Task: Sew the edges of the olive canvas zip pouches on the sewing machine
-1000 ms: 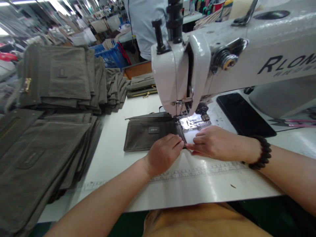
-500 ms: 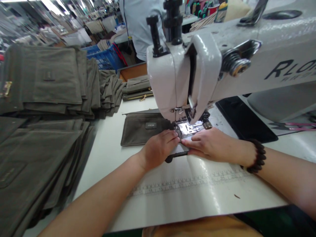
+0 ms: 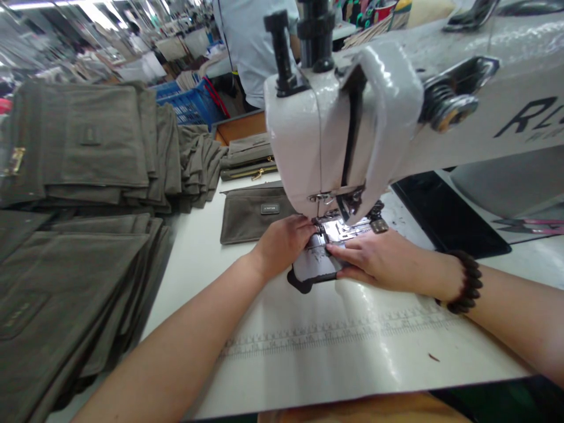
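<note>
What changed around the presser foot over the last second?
The pouch slid away from the person and under the machine head, uncovering the needle plate. Left hand and right hand followed, still pressing flat. Fabric stacks stayed put.

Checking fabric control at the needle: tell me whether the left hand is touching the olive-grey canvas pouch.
Touching. The head view shows the left hand pressing its fingertips onto the olive-grey canvas pouch.
</note>
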Action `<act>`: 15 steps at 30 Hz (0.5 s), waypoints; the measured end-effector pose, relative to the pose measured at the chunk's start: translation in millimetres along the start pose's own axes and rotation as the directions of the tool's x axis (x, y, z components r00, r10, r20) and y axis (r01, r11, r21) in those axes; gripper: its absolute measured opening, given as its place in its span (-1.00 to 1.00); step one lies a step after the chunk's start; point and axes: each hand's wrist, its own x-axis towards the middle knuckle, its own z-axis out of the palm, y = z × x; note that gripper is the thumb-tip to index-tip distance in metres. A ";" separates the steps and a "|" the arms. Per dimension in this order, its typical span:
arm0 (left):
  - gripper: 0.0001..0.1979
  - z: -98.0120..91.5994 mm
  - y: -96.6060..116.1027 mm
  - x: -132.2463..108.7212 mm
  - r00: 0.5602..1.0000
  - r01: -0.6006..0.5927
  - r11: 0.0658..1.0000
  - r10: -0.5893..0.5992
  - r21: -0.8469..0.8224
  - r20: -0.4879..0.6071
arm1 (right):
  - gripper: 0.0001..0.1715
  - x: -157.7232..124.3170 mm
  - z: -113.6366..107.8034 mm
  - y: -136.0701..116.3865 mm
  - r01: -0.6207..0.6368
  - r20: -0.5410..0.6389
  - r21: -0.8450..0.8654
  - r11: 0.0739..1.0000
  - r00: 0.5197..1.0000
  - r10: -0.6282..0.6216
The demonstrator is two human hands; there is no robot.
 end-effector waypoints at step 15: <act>-0.76 -15.8 -25.5 -1.5 0.961 0.211 0.972 -0.188 -0.101 0.203 | -0.61 -0.7 0.4 0.0 -0.006 -0.005 -0.005 1.000 1.000 0.006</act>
